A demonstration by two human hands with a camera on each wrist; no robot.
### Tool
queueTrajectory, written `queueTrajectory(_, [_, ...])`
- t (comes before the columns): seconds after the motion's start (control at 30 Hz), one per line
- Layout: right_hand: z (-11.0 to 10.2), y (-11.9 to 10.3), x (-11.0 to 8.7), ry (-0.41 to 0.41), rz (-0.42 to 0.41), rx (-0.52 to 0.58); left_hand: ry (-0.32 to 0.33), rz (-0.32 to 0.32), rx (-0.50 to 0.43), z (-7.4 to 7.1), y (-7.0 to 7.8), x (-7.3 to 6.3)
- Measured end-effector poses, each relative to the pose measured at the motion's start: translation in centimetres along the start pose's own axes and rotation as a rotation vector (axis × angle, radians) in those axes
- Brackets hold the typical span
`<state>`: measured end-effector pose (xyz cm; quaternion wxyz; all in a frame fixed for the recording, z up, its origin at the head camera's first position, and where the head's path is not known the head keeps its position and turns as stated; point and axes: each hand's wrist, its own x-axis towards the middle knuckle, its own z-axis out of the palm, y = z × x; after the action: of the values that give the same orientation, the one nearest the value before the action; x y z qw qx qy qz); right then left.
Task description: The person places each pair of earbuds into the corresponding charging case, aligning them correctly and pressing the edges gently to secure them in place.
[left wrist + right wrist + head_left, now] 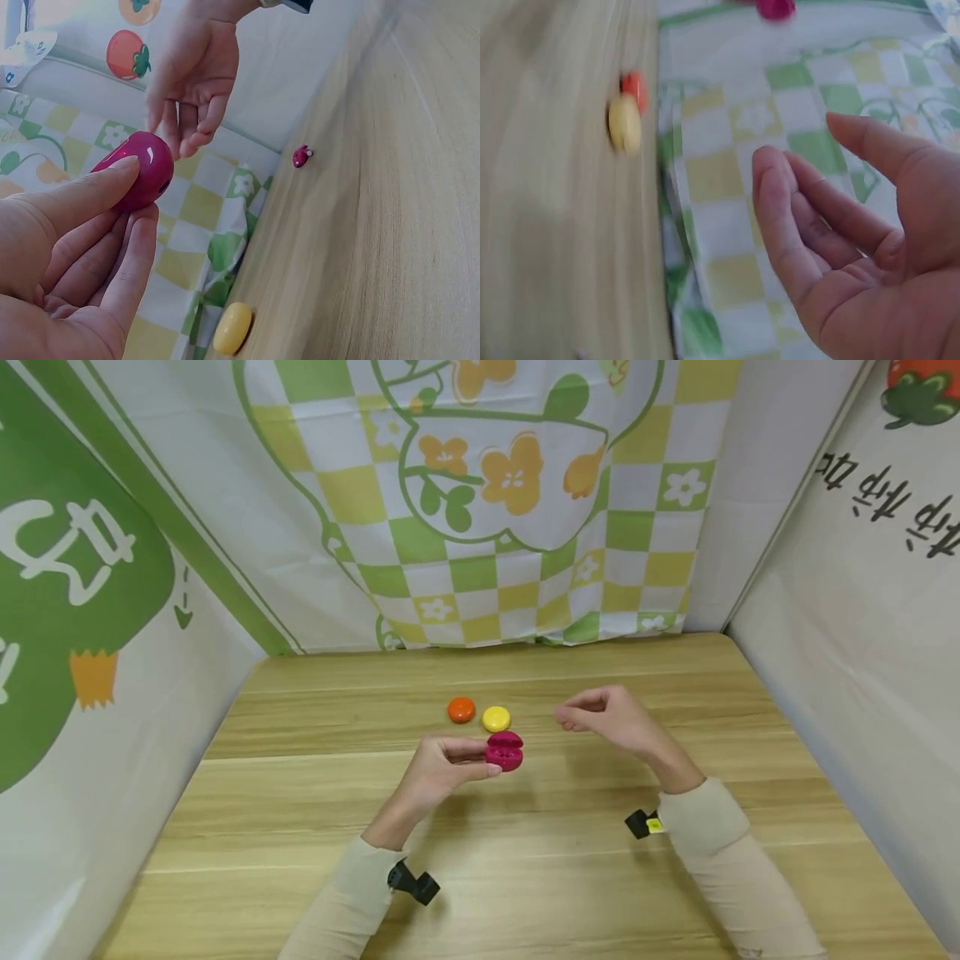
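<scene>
My left hand (435, 772) pinches a round, glossy magenta earbud case (505, 753) between thumb and fingers. Its lid stands raised in the head view, with small details inside too fine to make out. The left wrist view shows the case's smooth outer shell (154, 176). To the right of the case, my right hand (611, 722) is held above the table, fingers loosely bent. Thumb and fingertips are apart with nothing between them in the right wrist view. A small magenta earbud (301, 156) lies on the table in the left wrist view; I cannot make it out in the head view.
Behind the case, a yellow round case (496, 719) and an orange round case (461, 710) sit side by side on the wooden table (315, 827). A checked, printed cloth (510, 602) hangs at the table's back edge. Printed white sheets flank both sides.
</scene>
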<state>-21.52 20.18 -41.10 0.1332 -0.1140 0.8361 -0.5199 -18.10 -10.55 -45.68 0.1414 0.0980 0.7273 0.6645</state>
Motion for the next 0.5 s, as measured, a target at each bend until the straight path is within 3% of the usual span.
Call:
queueTrajectory(0.23, [-5.3,0.6,0.6,-0.004,0.099,-0.272,-0.005,0.002,-0.001,-0.1,0.0,-0.1])
queueTrajectory(0.5, [-7.6,2.6,2.0,-0.006,0.144,-0.44,-0.018,0.02,-0.012,0.0,-0.1,-0.1])
